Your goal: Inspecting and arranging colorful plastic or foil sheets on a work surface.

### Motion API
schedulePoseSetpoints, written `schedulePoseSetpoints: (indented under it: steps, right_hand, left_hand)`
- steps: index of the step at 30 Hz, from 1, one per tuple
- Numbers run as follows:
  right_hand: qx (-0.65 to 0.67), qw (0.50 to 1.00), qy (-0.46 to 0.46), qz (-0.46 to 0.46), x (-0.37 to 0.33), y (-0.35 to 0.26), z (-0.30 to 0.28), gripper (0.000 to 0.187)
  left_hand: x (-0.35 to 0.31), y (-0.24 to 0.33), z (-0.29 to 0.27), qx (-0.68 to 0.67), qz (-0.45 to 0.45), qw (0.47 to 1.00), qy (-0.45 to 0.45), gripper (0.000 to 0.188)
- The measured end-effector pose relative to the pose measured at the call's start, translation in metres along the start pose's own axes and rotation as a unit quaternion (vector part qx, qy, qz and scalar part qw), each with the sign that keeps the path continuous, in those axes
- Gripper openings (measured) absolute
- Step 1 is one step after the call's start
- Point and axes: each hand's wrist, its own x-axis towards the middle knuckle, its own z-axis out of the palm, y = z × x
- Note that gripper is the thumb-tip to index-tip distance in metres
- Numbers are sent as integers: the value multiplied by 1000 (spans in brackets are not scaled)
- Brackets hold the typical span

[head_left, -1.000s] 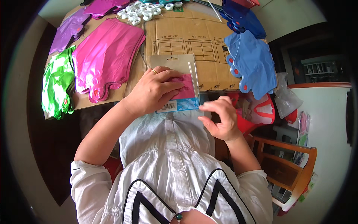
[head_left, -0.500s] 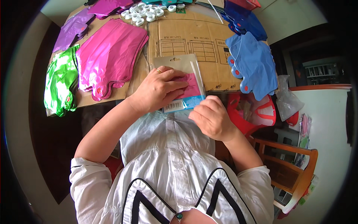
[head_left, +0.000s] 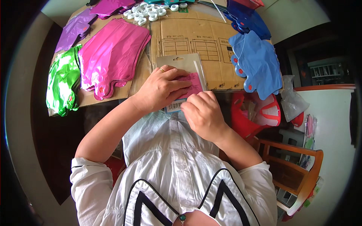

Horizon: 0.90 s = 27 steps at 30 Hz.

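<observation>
Head cam: L hand flat on barcoded pkt, R hand curled at near-right edge, grip unclear; foil balloons left.

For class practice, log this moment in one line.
left hand: on flat pink-and-blue plastic packet; right hand: at packet's lower right corner; worktop: brown cardboard sheet

Flat clear plastic packet with pink insert across near edge of brown cardboard, under left hand; right hand at packet's near right corner. Left of packet — pink foil stack; farther left, green foil stack. Behind packet, heap of round white rolls. Right — light-blue flat stack, dark-blue flat stack behind it. Below cardboard's near edge, at right, red plastic bin.
</observation>
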Motion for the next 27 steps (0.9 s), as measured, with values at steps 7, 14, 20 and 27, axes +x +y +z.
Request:
schedulePoseSetpoints:
  steps: [7,14,20,27]
  right_hand:
    - [-21,981,75,-179,-34,6,-5,19]
    - [-51,983,98,-148,-58,10,-3,19]
    - [249,937,57,236,-66,-13,-5,23]
    - [669,515,83,529,-55,-29,13,23]
  left_hand:
    - [-2,2,3,1,8,1000,-2,29]
    - [-5,1,3,12,20,1000,0,30]
    - [-1,12,-2,-19,-53,998,15,39]
    - [-4,16,7,-25,-56,996,64,33]
